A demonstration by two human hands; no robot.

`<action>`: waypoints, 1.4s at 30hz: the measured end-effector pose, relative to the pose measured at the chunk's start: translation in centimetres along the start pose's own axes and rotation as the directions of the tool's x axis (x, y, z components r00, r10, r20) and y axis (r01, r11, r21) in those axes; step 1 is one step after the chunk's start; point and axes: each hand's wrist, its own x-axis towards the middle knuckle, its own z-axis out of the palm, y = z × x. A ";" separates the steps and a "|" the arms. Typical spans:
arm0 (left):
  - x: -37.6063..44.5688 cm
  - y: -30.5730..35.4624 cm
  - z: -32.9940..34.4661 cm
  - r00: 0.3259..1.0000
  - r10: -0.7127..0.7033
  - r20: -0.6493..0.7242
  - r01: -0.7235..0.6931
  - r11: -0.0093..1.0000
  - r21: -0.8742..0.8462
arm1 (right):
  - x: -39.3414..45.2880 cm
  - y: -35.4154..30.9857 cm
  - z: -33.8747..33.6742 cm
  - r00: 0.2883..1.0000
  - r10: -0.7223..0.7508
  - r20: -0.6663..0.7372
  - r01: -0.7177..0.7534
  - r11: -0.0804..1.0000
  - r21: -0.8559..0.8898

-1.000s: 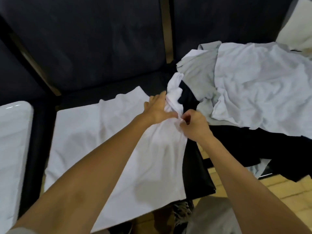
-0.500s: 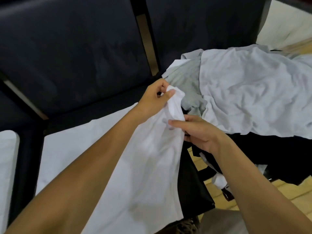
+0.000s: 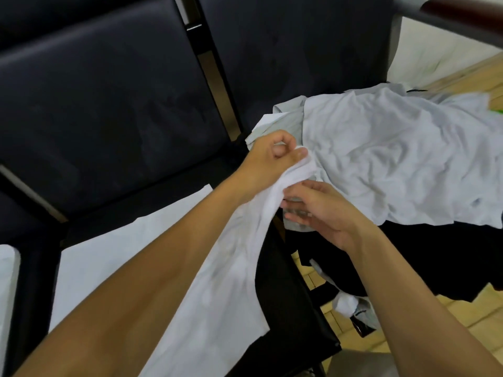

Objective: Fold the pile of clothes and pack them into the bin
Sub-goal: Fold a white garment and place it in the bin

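A white garment (image 3: pixel 223 303) lies spread over the dark seat in front of me, its right end lifted. My left hand (image 3: pixel 269 156) pinches that raised end between thumb and fingers. My right hand (image 3: pixel 318 208) is just below it, fingers nearly straight, touching the white cloth's edge. To the right lies the pile of clothes (image 3: pixel 394 159): a pale white top over a grey piece and black garments (image 3: pixel 435 259) that hang off the seat. No bin is in view.
Dark padded seats with backrests (image 3: pixel 109 104) fill the left and top. A white surface (image 3: pixel 8 281) shows at the far left edge. Wooden floor (image 3: pixel 408 322) lies below the pile, with a white item (image 3: pixel 351 306) on it. A metal armrest (image 3: pixel 435 14) crosses the top right.
My left hand has lifted the white garment's end up and to the right, over the pile's edge. My right hand has opened its fingers and sits under the raised cloth.
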 end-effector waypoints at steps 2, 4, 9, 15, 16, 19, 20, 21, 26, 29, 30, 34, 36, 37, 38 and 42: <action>0.5 -0.5 0.7 0.999 -0.046 -0.024 0.045 0.998 -0.050 | -0.1 -0.4 -0.6 0.999 0.035 0.011 -0.037 0.984 0.177; 1.1 -0.6 1.0 0.996 -0.076 -0.042 0.074 0.995 -0.068 | -0.4 -0.8 -1.2 0.998 0.064 0.030 -0.070 0.952 0.298; 1.9 0.0 1.5 0.991 -0.071 0.111 0.085 0.989 -0.124 | -0.5 -0.4 -2.0 0.999 0.018 -0.047 -0.010 0.987 0.162; 1.7 -0.4 1.2 0.950 -0.083 0.301 0.113 0.990 -0.084 | 0.4 0.7 -2.9 0.916 -0.196 -0.349 0.124 0.968 -0.219; 1.6 -0.5 1.2 0.944 -0.091 0.317 0.127 0.987 -0.095 | 0.4 0.6 -2.9 0.927 -0.195 -0.320 0.128 0.967 -0.220; 1.3 -1.2 1.1 0.927 -0.105 0.361 0.184 0.964 -0.193 | 0.2 0.5 -2.8 0.963 -0.149 -0.224 0.119 0.982 -0.144; 1.2 -1.4 1.0 0.926 -0.107 0.362 0.195 0.957 -0.216 | 0.1 0.5 -3.0 0.962 -0.148 -0.229 0.116 0.982 -0.148; 1.2 -1.6 0.7 0.937 -0.121 0.329 0.199 0.956 -0.215 | 0.2 0.5 -3.3 0.955 -0.158 -0.252 0.113 0.977 -0.182; 1.0 -5.9 -1.9 0.933 -0.195 -0.301 0.310 0.862 0.401 | 0.1 0.4 -4.6 0.853 -0.328 -0.406 0.058 0.833 -0.550; -0.3 -8.0 -3.2 0.772 -0.554 -0.312 0.631 0.610 0.479 | -0.7 0.2 -5.1 0.820 -0.390 -0.418 -0.047 0.683 -0.729; -0.7 -8.2 -3.3 0.722 -0.640 -0.264 0.682 0.595 0.425 | -0.9 0.1 -5.1 0.819 -0.394 -0.417 -0.073 0.649 -0.757; -0.7 -7.5 -2.8 0.795 -0.575 -0.192 0.605 0.731 0.316 | -1.2 -0.1 -5.4 0.788 -0.432 -0.439 -0.104 0.609 -0.787; -0.2 -6.9 -2.5 0.826 -0.511 -0.238 0.563 0.767 0.308 | -1.3 -0.2 -5.7 0.778 -0.439 -0.449 -0.124 0.594 -0.795; 0.1 -6.5 -2.4 0.826 -0.486 -0.286 0.556 0.788 0.264 | -1.5 -0.3 -5.9 0.776 -0.440 -0.451 -0.137 0.581 -0.802; 0.4 -6.0 -2.3 0.814 -0.475 -0.334 0.548 0.818 0.172 | -1.5 -0.3 -6.2 0.780 -0.434 -0.451 -0.153 0.566 -0.810; 2.0 -2.6 -2.6 0.771 -0.564 -0.297 0.451 0.812 -0.371 | -1.5 0.0 -7.5 0.853 -0.307 -0.422 -0.201 0.553 -0.808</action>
